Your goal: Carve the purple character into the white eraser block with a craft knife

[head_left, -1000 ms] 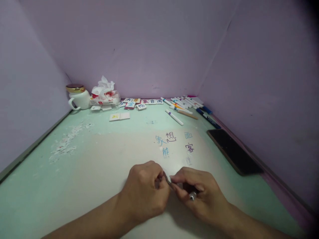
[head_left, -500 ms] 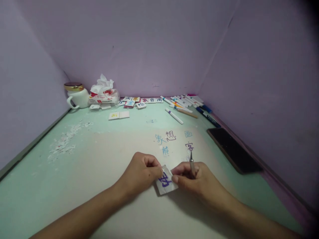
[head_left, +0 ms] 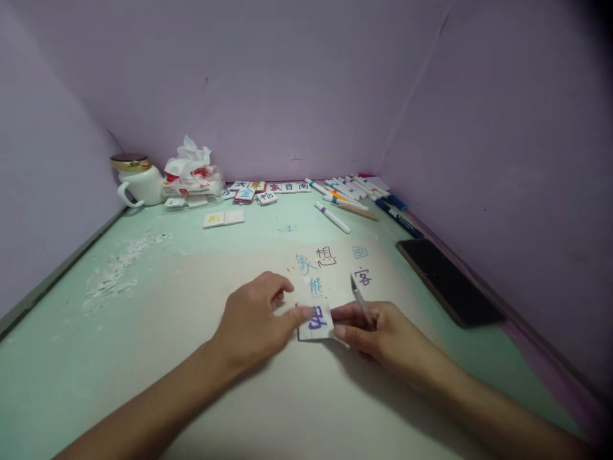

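Observation:
A small white square card (head_left: 322,328) with a purple handwritten character is between my two hands, just above or on the table. My left hand (head_left: 256,316) has its thumb laid on the card's upper left part, while its index finger stands apart from the thumb. In my right hand (head_left: 378,329) a slim metal craft knife (head_left: 359,295) is gripped, its blade pointing up and away. The right thumb and fingertips also touch the card's right edge. Beyond the card, blue and purple characters (head_left: 325,257) are written on the table surface.
A black phone (head_left: 447,281) lies at the right. Several markers (head_left: 332,218) and character cards (head_left: 267,198) lie along the back. At the back left stand a tissue pack (head_left: 194,182) and white mug (head_left: 146,186). Two small tiles (head_left: 223,218) and white scraps (head_left: 117,271) lie on the left side.
The card has turned and moved slightly away from me. My left index finger has lifted off it, leaving the thumb on top. The knife blade now tilts more to the left.

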The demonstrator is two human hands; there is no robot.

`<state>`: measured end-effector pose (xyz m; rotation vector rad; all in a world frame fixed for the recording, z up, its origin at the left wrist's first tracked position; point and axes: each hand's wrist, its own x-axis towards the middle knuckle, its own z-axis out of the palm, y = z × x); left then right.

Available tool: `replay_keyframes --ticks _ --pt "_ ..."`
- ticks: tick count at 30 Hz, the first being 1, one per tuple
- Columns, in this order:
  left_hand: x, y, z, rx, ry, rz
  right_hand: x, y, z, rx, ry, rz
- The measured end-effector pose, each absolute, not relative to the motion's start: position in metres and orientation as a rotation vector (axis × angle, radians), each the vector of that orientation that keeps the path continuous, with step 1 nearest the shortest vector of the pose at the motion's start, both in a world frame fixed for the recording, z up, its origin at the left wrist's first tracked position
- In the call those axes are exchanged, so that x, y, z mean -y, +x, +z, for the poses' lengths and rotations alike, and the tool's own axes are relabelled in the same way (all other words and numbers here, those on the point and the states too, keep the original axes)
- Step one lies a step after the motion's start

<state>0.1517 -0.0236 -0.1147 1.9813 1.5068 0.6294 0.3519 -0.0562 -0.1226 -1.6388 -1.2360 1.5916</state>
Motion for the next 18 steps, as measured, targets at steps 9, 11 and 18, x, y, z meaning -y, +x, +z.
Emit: replay_keyframes --ticks 9,11,18 --pt "0.038 0.162 -0.140 -1.201 2.463 0.543 0.048 0.381 -0.124 1.839 -1.680 0.913" --pt "0.037 0.162 -0.141 -1.194 2.472 0.554 0.048 0.384 -0.123 1.911 -1.762 0.757" --pt "0.039 0.159 -0.143 -1.185 2.494 0.626 0.052 0.384 -0.129 2.115 -1.762 0.347"
